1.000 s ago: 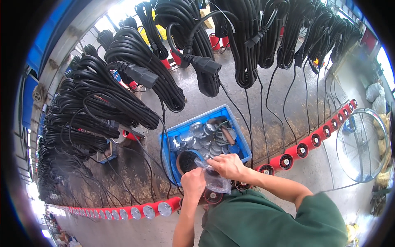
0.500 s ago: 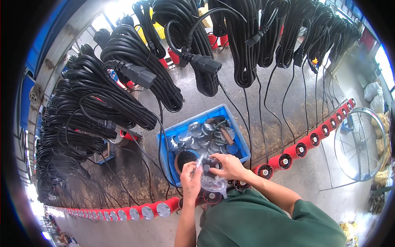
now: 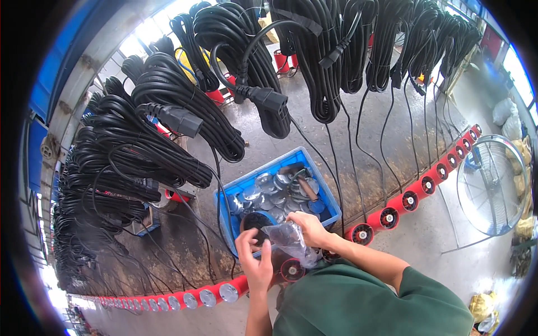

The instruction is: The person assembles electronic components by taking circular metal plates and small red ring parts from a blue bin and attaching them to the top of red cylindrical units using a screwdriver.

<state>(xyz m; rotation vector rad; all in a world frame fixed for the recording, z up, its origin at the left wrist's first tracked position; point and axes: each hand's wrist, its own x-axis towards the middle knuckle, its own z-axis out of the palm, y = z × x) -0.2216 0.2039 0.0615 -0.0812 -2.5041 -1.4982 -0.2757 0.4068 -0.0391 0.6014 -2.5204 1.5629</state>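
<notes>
My right hand [image 3: 309,228] pinches the top of a clear plastic bag [image 3: 286,238], which hangs crumpled between my two hands. Whatever is inside the bag is too blurred to make out. My left hand [image 3: 255,255] is empty, thumb and fingers apart, beside the bag and close to a round dark cup [image 3: 256,222] with a blue rim. That cup sits in the near left corner of a blue plastic bin [image 3: 335,196], among many shiny metal discs [image 3: 269,187]. A hammer [image 3: 307,188] with a wooden handle lies on the discs. Below the bag is a red cylinder [image 3: 292,270] with its round end facing me.
Red cylinders line the table's near edge; those at left have silver caps [image 3: 228,292], those at right show open ends [image 3: 389,218]. Black cable bundles [image 3: 325,67] hang over the worn table [image 3: 370,134], their leads trailing down. A large fan [image 3: 491,191] stands at right.
My left hand has let go of the bag and moved slightly left and down, its fingers spreading. My right hand has kept the bag, now gripping it at the top.
</notes>
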